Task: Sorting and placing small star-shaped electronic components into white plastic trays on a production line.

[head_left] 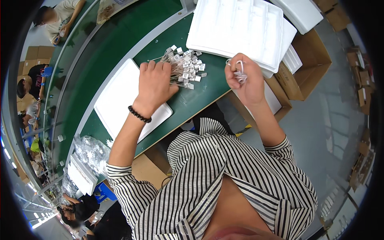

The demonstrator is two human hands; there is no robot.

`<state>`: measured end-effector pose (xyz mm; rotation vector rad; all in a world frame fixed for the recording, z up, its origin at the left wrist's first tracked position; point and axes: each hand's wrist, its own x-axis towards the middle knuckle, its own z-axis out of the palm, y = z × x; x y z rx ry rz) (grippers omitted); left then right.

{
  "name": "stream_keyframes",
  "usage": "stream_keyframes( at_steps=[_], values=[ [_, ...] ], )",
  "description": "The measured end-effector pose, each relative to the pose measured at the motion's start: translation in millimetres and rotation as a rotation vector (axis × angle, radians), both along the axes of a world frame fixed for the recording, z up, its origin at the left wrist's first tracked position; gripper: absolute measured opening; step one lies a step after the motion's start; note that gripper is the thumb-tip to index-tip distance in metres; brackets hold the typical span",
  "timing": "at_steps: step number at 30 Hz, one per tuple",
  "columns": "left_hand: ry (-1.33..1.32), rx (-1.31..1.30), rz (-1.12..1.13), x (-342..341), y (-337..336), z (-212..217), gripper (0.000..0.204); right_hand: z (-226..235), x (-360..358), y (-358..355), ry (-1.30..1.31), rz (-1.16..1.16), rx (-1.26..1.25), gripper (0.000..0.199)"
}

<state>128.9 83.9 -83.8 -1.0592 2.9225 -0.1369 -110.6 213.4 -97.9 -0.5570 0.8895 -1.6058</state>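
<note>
My left hand [155, 86], with a black bead bracelet [139, 114] at its wrist, lies over the left side of a pile of thin white cables with white tags [188, 69]. Its fingers are curled together over the thin strands, and some ends stick out beyond the knuckles. My right hand [249, 82] is raised palm up beside the pile, its fingers closed on a small coiled white cable [240, 75] that shows loops above the palm. Under my left wrist, a white tray [120, 100] rests on the green table [212, 84].
Stacked white foam trays [236, 28] stand at the far right of the table. Beyond the edge are open cardboard boxes [308, 76]. A clear plastic bag [90, 150] with white pieces lies at left, near another white tray [81, 176]. A green conveyor belt [80, 84] runs past; other people sit across it.
</note>
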Motion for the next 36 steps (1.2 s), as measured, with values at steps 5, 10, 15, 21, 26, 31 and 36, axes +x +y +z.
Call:
stream_keyframes(
  at_steps=[5,10,15,21,26,31,36],
  values=[
    [0.108,-0.034,0.012,-13.4,20.2,9.3,0.041,-2.9,-0.7,2.5,-0.055,0.022,-0.012,0.014],
    [0.470,0.036,-0.174,-74.4,16.7,17.3,0.060,-22.4,-7.4,25.1,-0.159,-0.003,-0.048,0.015],
    [0.371,-0.057,-0.422,-138.6,3.2,-30.0,0.054,-41.3,-23.7,61.5,-0.305,-0.019,-0.109,0.018],
    [0.358,-0.025,-0.622,-169.5,-21.8,-43.8,0.047,-83.2,-58.3,115.5,-0.267,-0.322,-0.074,0.021],
    [0.429,0.271,-0.686,-180.0,-23.6,-33.5,0.056,-115.9,-109.7,108.3,-0.430,-0.779,0.224,0.021],
    [0.621,0.106,-0.277,-214.0,-58.1,-40.1,0.074,-104.4,-141.9,53.5,-0.166,-0.864,0.438,0.027],
    [0.492,0.653,0.207,-212.3,-97.3,-35.0,0.074,-95.1,-158.7,3.2,0.206,-0.811,0.655,0.050]
  ],
)
